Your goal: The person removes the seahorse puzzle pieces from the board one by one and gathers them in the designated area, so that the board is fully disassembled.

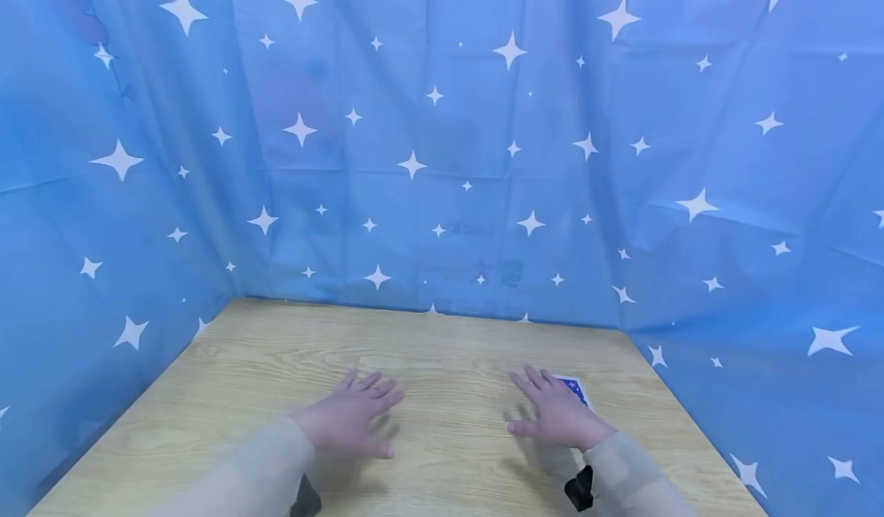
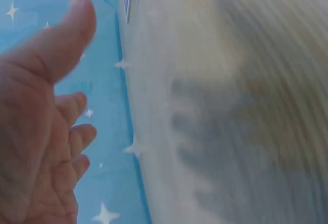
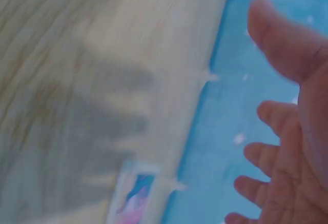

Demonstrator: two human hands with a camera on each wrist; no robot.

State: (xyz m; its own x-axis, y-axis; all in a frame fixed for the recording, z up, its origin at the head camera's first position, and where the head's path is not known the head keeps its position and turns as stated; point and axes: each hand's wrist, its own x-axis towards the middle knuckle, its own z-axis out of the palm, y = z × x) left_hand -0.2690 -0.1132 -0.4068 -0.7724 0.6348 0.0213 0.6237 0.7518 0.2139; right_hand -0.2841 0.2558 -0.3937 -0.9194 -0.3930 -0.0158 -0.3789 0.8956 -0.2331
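Observation:
Both hands hover over a light wooden table with palms down and fingers spread. My left hand (image 1: pixel 352 415) is left of the middle, holding nothing, its shadow on the wood beneath it. To the right, my right hand (image 1: pixel 558 412) is also bare of any object. Just behind its fingers lies a flat blue card with a white border (image 1: pixel 575 388), partly hidden by the hand. In the right wrist view the card (image 3: pixel 134 196) shows blue and pink print, blurred, on the table below the palm.
The wood-grain table (image 1: pixel 442 348) reaches back to a blue curtain (image 1: pixel 442 133) with white stars, which hangs behind it and along both sides. A dark wrist device (image 1: pixel 580 489) sits under the right sleeve, and another (image 1: pixel 306 498) under the left.

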